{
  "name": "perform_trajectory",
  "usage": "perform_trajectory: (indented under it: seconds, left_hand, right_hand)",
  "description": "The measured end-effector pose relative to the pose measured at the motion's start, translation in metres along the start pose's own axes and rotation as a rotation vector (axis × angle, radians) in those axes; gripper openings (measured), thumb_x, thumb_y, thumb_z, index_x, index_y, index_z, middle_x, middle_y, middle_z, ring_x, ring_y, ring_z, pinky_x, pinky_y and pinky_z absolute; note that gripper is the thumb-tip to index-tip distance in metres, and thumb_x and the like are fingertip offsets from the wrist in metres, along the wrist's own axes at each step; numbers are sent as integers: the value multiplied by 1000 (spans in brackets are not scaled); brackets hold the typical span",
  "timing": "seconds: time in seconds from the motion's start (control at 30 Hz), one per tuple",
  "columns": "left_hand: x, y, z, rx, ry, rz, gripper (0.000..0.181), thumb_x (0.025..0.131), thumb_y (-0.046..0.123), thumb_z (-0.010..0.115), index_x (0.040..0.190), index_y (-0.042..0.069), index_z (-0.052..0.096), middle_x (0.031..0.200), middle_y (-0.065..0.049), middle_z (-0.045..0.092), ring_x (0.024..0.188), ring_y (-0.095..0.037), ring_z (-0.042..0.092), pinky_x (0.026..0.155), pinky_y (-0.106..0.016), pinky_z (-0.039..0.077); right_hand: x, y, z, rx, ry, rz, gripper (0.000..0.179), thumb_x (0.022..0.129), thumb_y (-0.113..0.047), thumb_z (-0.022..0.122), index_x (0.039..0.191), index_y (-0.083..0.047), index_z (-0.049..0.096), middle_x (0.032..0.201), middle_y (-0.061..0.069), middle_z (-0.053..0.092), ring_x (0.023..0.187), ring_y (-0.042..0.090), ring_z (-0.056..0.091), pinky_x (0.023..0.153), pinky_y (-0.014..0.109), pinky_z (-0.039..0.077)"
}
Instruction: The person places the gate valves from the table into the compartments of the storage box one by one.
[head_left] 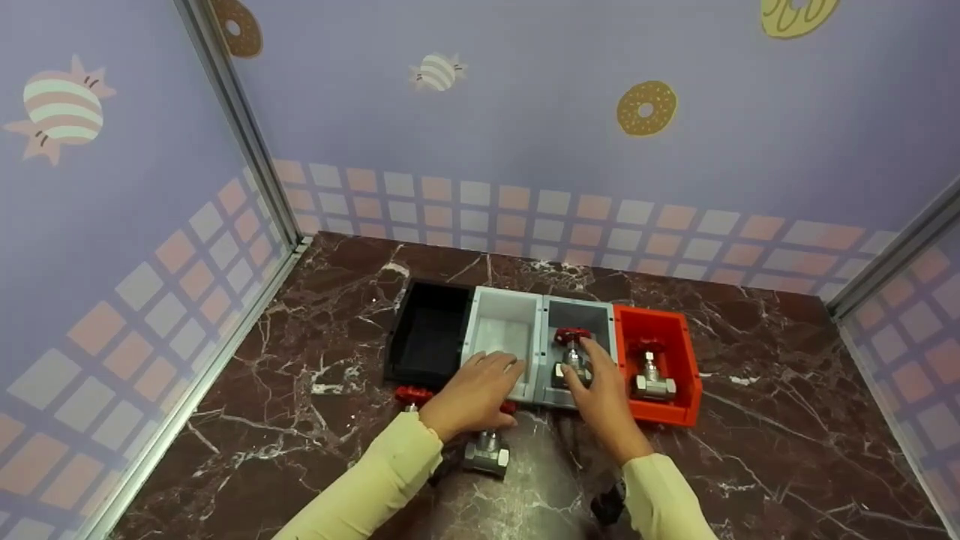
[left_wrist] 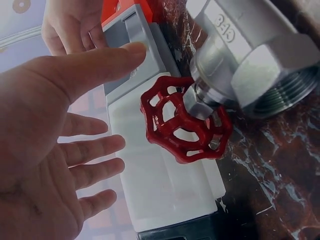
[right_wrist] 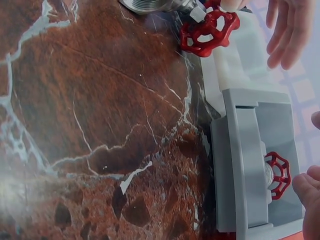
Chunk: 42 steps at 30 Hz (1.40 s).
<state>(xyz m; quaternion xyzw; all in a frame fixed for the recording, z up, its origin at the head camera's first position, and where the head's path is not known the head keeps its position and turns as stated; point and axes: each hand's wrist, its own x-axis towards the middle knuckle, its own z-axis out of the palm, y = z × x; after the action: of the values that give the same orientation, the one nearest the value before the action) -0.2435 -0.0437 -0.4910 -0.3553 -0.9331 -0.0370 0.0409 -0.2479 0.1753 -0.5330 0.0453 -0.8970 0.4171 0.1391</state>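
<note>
My left hand (head_left: 472,394) hovers at the front of the white bin (head_left: 504,307), fingers spread and holding nothing. Below it lies a metal valve (head_left: 487,455) on the table; its red handwheel (left_wrist: 187,122) shows beside the thumb in the left wrist view. My right hand (head_left: 606,397) reaches over the grey bin (head_left: 574,311), thumb and fingers parted around a second valve (head_left: 574,355) standing inside. In the right wrist view a fingertip is right by that valve's red handwheel (right_wrist: 284,175).
Left of the white bin stands a black bin (head_left: 397,330). At the right end a red bin (head_left: 690,367) contains another valve (head_left: 652,384). A further red handwheel (head_left: 412,394) shows in front of the black bin. Patterned walls (head_left: 525,150) enclose the marble table (head_left: 285,390).
</note>
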Motion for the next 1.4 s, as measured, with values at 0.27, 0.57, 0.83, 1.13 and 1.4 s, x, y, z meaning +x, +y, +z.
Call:
perform_trajectory:
  seconds: [0.27, 0.57, 0.83, 1.13, 1.4]
  left_hand:
    - [-5, -2, 1, -2, -9, -4, 78, 73, 47, 80, 136, 11, 50, 133, -6, 57, 127, -21, 51, 106, -40, 40]
    - [-15, -1, 3, -32, -67, -31, 83, 72, 46, 81, 140, 12, 47, 138, -6, 54, 130, -22, 49, 109, -40, 38]
    - [-25, -3, 6, -49, -59, -18, 82, 73, 42, 82, 139, 9, 48, 138, -7, 55, 130, -22, 49, 109, -40, 38]
    - [-31, -4, 7, -93, -88, -33, 83, 74, 45, 80, 141, 9, 47, 140, -8, 53, 132, -23, 48, 110, -42, 37]
    - [-35, -2, 10, -107, -99, -51, 82, 76, 50, 77, 141, 10, 47, 139, -8, 53, 131, -24, 49, 110, -42, 37]
  right_hand:
    - [-1, -3, 4, 5, 4, -19, 55, 90, -17, 68, 137, 1, 49, 142, 23, 49, 133, 39, 44, 109, 55, 35]
    - [-2, -4, 9, 31, -11, -16, 53, 91, -16, 67, 137, 1, 48, 142, 23, 48, 132, 38, 47, 106, 52, 41]
    - [-2, -7, 13, 55, -24, -32, 53, 90, -13, 67, 137, 4, 47, 141, 24, 48, 124, 39, 54, 99, 48, 47]
    - [-1, -9, 16, 2, -46, -6, 55, 91, -17, 66, 139, 1, 46, 144, 23, 46, 129, 37, 50, 103, 50, 43]
    - [0, -10, 18, 22, -96, 22, 58, 92, -16, 64, 143, 1, 42, 148, 23, 41, 133, 38, 45, 105, 52, 41]
